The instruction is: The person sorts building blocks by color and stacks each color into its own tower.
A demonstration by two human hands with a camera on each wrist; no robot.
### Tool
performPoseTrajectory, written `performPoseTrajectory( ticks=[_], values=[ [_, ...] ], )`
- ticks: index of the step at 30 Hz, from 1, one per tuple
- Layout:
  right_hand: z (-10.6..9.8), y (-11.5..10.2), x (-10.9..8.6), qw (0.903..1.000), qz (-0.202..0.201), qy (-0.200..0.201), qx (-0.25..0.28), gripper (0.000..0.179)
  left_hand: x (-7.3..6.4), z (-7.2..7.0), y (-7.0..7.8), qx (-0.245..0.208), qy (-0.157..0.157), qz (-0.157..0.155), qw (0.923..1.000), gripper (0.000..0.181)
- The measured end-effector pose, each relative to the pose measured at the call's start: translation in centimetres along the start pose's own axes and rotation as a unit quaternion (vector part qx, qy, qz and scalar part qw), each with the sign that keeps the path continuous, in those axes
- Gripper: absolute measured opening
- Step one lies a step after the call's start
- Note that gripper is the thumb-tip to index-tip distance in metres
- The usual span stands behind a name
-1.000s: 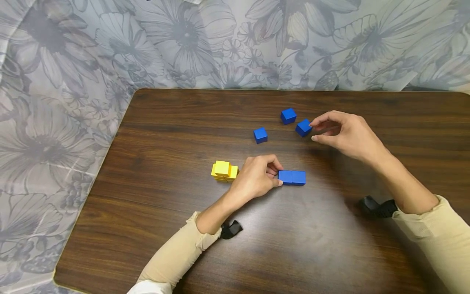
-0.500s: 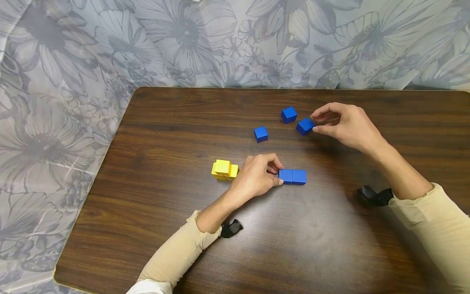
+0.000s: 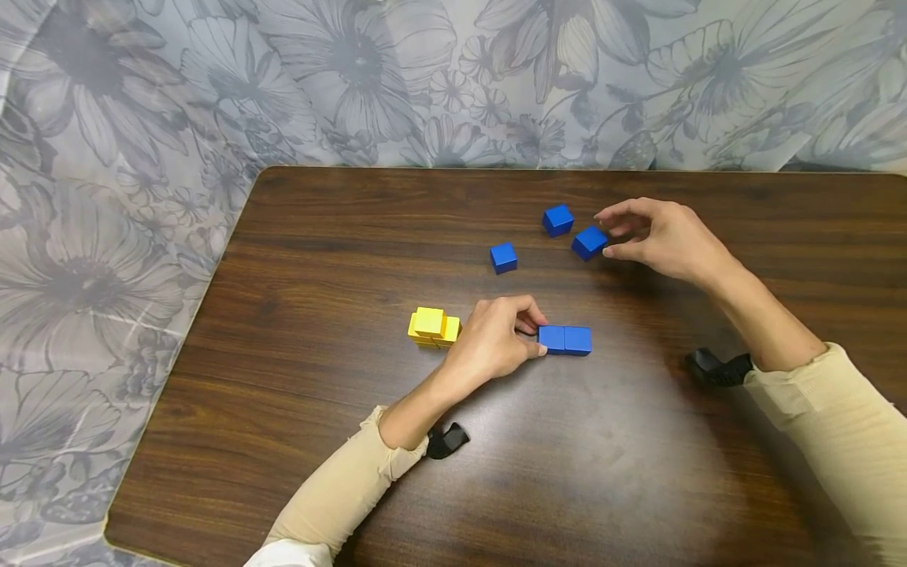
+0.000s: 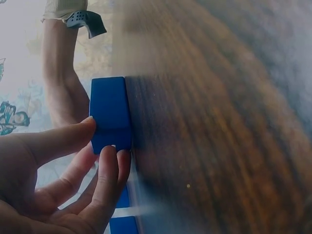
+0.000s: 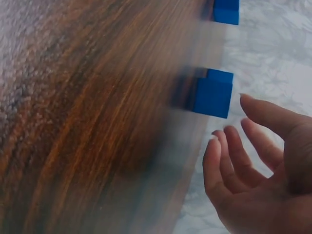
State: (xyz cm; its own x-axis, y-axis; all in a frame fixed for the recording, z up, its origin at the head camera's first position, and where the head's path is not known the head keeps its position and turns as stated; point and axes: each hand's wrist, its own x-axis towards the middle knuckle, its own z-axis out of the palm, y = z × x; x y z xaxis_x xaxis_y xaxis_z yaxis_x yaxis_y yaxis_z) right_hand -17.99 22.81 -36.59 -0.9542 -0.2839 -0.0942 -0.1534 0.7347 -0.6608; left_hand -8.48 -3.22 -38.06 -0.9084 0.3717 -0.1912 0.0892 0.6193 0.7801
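Note:
Two blue cubes lie side by side, touching, on the brown wooden table. My left hand [image 3: 492, 339] pinches the left cube [image 3: 551, 339] between thumb and fingers; the right cube [image 3: 578, 339] sits against it. In the left wrist view, the thumb and fingers touch the near end of the blue pair [image 4: 109, 105]. My right hand [image 3: 666, 236] is at the far side of the table, its fingers parted beside another blue cube [image 3: 589, 242]. The right wrist view shows a gap between those fingers [image 5: 239, 156] and the cube [image 5: 213, 97].
Two more loose blue cubes lie close by, one at the back [image 3: 558, 220] and one nearer the left [image 3: 504, 257]. Several yellow blocks [image 3: 432, 327] form a small stack left of my left hand. A floral cloth [image 3: 354, 79] hangs behind the table [image 3: 319, 252].
My right hand has moved slightly toward the back of the table and leftward, its fingertips now around the near cube's right side. The left hand has stayed in place on its cube.

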Motion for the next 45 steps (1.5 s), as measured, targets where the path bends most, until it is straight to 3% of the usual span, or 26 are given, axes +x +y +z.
performPoseTrajectory(
  ticks=[15, 24, 45],
  values=[
    [0.9, 0.6, 1.2, 0.9986, 0.0, -0.052, 0.004, 0.054, 0.0, -0.1, 0.1, 0.003, 0.002, 0.001, 1.0, 0.024],
    [1.1, 0.6, 1.2, 0.9995, 0.0, -0.031, -0.002, 0.04, 0.0, -0.1, 0.0, 0.0, 0.002, 0.001, 1.0, 0.025],
    [0.9, 0.7, 0.3, 1.0, 0.002, 0.005, 0.007, 0.036, -0.1, 0.1, 0.3, 0.001, 0.002, -0.008, 1.0, 0.024]
  ],
)
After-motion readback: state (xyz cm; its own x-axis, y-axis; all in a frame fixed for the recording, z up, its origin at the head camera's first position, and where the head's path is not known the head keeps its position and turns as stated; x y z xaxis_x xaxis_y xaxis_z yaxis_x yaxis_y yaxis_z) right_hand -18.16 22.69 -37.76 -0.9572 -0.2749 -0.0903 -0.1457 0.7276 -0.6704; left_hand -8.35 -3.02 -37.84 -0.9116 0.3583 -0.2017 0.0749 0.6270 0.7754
